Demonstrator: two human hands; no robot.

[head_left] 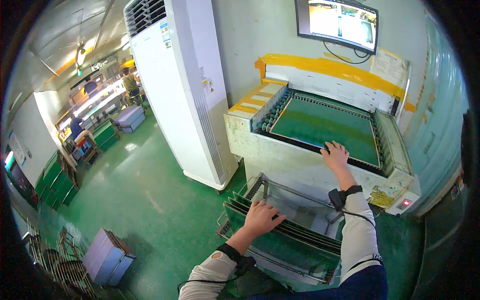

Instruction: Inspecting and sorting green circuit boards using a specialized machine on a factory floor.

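One green panel (327, 125) lies on one roller machine (287, 159), long axis apparently left-right, just ahead of the nearer right hand (337, 157), which is loosely open across the machine's near edge, no grip visible. The half-open left hand (260, 219) is over upright panels (287, 253), too overlapped to count, in one rack (256, 188); its grip is unclear.

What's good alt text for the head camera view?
A person's bare right hand is at the near edge of a flat green panel on a boxy white roller machine, while the left hand is at the tops of upright green panels in a metal rack below. A tall white air conditioner stands left.
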